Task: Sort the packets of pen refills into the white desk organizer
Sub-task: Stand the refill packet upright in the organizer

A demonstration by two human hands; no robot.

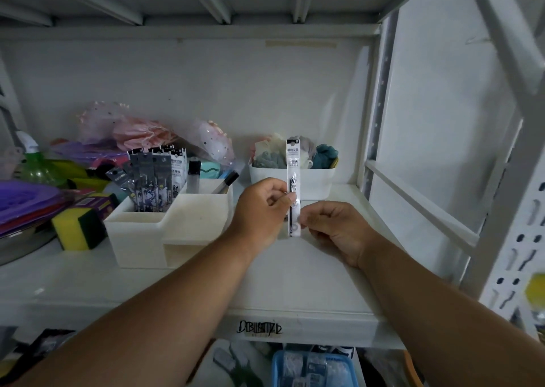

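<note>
**One packet up in both hands, organizer waiting to its left**

I have a single refill packet (pixel 292 180) upright between my hands, in the air to the right of the white desk organizer (pixel 165 227) and in front of the small white bin (pixel 312 180) that stands behind and to the right of the organizer. My left hand (pixel 259 209) pinches it about mid-length, fingers curled round its edge; my right hand (pixel 333 227) pinches its lower end, fingers folded in. Neither hand holds anything else.

By my reckoning I am mid-sort: this packet is picked up and being checked or squared, not yet placed. The organizer's back-left compartment already carries a standing bunch of refill packets (pixel 153 174); the back-right compartment holds a couple of dark items (pixel 227 180) I cannot name; the front tray looks bare, though I can't see its floor fully.

The next move, I think, is to carry the packet leftward over the organizer's rim and drop it bottom-first into a compartment, most likely beside the standing bunch. One hand should do; the other should let go so the thin sleeve doesn't bend.

Things in the way: the packed bunch leaves little slack, so the corner could catch on the others. Left of the organizer a yellow sponge (pixel 76 227) sits just beside its wall, with purple plastic ware (pixel 23 201) further left; pink bags (pixel 138 133) lie behind. None block the path from the right.
</note>
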